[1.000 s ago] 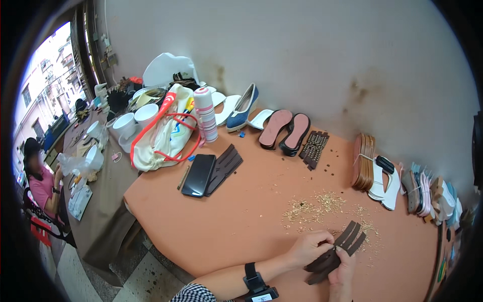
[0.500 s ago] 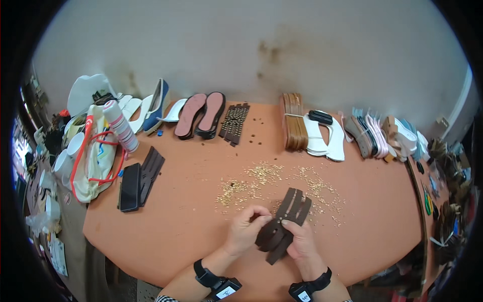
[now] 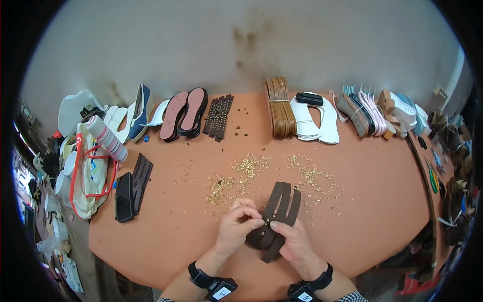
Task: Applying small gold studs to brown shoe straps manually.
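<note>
Right hand point(image 3: 299, 245) grips brown strapwork point(image 3: 276, 205), left hand point(image 3: 234, 227) pinches at it; a cloth bag point(image 3: 93, 174) hides its contents.

Off to the left of the left hand point(image 3: 234, 229), near the bench point(image 3: 352, 236) edge, I see a black phone point(image 3: 124, 199), a cream cloth bag point(image 3: 98, 171) and a striped bottle point(image 3: 107, 139) tilted against it. Farther out, beyond that hand and leftward, are a blue shoe point(image 3: 140, 116) and two pink-topped soles point(image 3: 193, 111). Well past the right hand point(image 3: 297, 244) sit a tied brown bundle point(image 3: 280, 110) and white sole pieces point(image 3: 329, 123); farther right, a green-handled tool point(image 3: 433, 180).
</note>
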The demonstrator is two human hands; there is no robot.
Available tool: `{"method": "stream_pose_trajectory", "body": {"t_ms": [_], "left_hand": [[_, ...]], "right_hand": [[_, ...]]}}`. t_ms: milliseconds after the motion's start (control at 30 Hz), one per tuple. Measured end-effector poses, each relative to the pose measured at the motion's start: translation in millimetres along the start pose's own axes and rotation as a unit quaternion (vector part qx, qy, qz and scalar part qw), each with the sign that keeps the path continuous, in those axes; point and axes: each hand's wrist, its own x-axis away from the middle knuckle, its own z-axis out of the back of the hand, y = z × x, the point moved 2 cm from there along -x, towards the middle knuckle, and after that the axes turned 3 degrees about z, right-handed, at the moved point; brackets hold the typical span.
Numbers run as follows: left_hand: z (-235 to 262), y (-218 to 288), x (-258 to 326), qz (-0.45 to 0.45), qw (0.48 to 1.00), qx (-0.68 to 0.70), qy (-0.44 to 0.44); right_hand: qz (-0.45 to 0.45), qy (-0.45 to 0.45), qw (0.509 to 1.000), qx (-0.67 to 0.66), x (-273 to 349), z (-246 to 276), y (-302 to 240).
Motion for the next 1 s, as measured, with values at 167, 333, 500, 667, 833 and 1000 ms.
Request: {"method": "stream_pose_trajectory", "body": {"t_ms": [167,333,500,667,833,1000], "left_hand": [[-1.5,0.6,-2.1,-0.017,1.0,0.018,-0.014],[-3.0,3.4,-1.8,-0.015,0.999,0.018,-0.021],[-3.5,0.4,-1.0,-0.01,1.0,0.006,-0.012],[-5.5,1.9,1.3,-0.022,0.999,-0.041,-0.003],[-10.5,0.6,3.8,-0.019,1.0,-0.002,0.012],[-12.0,0.8,5.5,0.009,0.999,0.026,0.025]], "right_hand": [[-0.009,-0.011,1.0,0.003,0.0,2.2,-0.6],[-0.006,-0.031,0.999,-0.005,2.3,1.6,-0.1],[-0.01,-0.027,1.0,-0.001,3.1,3.7,0.0],[-0.033,-0.02,0.999,-0.013,0.9,3.7,-0.5],[-0.015,0.004,1.0,0.007,1.0,4.0,1.2],[-0.009,0.0,1.0,0.016,-0.4,5.3,1.9]]}}
